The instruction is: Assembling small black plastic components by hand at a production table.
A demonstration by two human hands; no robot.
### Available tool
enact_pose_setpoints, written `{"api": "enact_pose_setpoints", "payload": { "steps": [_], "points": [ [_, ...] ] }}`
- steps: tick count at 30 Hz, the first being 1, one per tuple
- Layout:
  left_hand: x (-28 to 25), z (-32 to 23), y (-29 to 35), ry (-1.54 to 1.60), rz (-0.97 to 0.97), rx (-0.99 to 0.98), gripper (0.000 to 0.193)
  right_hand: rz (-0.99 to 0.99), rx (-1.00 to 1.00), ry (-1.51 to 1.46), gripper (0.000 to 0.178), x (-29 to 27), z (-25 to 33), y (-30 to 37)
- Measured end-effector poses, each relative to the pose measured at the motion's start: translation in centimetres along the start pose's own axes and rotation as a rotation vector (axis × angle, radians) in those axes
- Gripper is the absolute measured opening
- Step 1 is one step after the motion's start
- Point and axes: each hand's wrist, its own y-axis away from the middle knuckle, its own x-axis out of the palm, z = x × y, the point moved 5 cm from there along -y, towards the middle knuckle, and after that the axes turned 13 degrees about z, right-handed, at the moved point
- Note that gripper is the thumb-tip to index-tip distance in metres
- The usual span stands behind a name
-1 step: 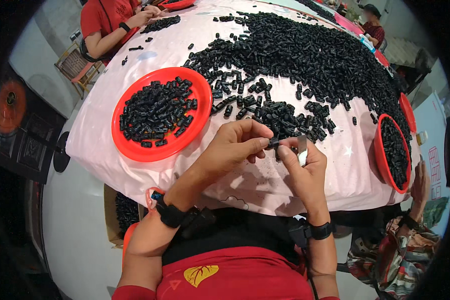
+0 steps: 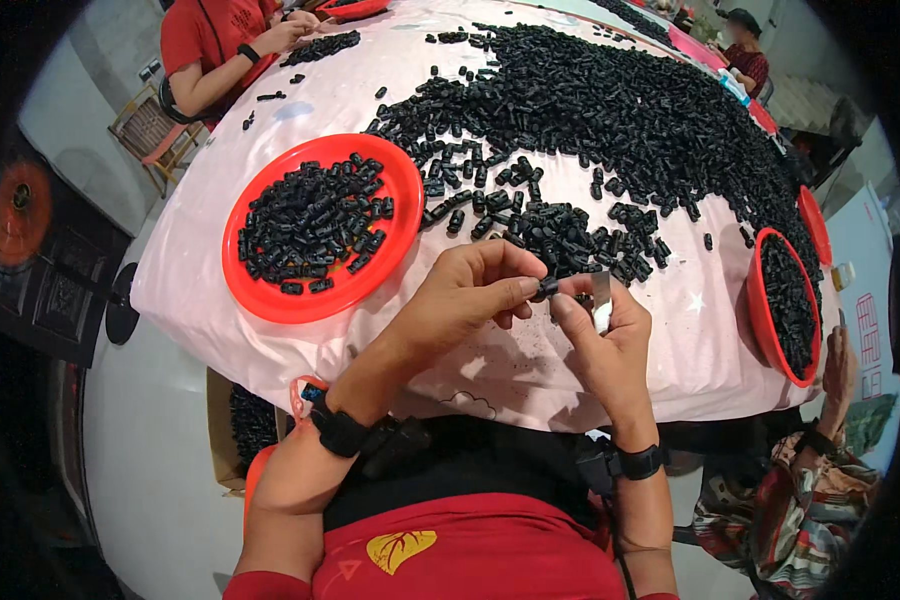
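Over the near edge of the table, my left hand [image 2: 470, 290] pinches a small black plastic part [image 2: 547, 288] between thumb and fingertips. Right beside it, my right hand [image 2: 610, 335] is closed around a thin flat metal blade [image 2: 601, 289] with a whitish lower end, its upper end sticking up past the fingers. My right fingertips are close to the black part; whether they touch it I cannot tell. Just beyond both hands lies a small heap of similar black parts [image 2: 570, 240]. To the left stands a red plate [image 2: 238, 285] filled with more of them.
A large pile of black parts [image 2: 610, 100] covers the far table. At the right edge stands a red bowl [image 2: 765, 325] of parts, near another person's hand [image 2: 840, 370]. Someone in red [image 2: 205, 60] works at the far left. A cardboard box [image 2: 220, 430] sits below the table's left side.
My right hand and the blade have shifted very slightly to the left. My left hand keeps its pinch on the black part.
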Motion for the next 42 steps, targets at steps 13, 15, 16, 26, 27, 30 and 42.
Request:
{"api": "enact_pose_setpoints", "payload": {
  "steps": [13,15,16,26,27,30,42],
  "points": [
    [1.6,0.3,0.9,0.522,0.137,-0.117,0.018,0.025,-0.036,-0.095,0.015,0.1,0.1,0.1],
    [1.5,0.4,0.9,0.517,0.138,-0.111,0.018,0.031,-0.056,-0.144,0.016,0.3,0.1,0.0],
    [1.5,0.4,0.9,0.511,0.141,-0.106,0.018,0.032,-0.062,-0.132,0.015,0.3,0.2,0.0],
    [1.8,0.8,1.0,0.519,0.113,-0.069,0.02,0.016,-0.047,0.053,0.013,0.2,1.1,0.4],
    [1.8,0.8,1.0,0.498,0.108,-0.068,0.02,0.015,-0.046,0.054,0.013,0.2,0.9,0.4],
    [2.0,0.3,1.0,0.469,0.099,-0.076,0.021,-0.008,-0.088,-0.032,0.014,0.1,0.6,0.4],
    [2.1,0.5,1.3,0.575,0.1,-0.173,0.024,-0.039,-0.109,-0.015,0.016,0.0,1.6,0.4]
  ]
}}
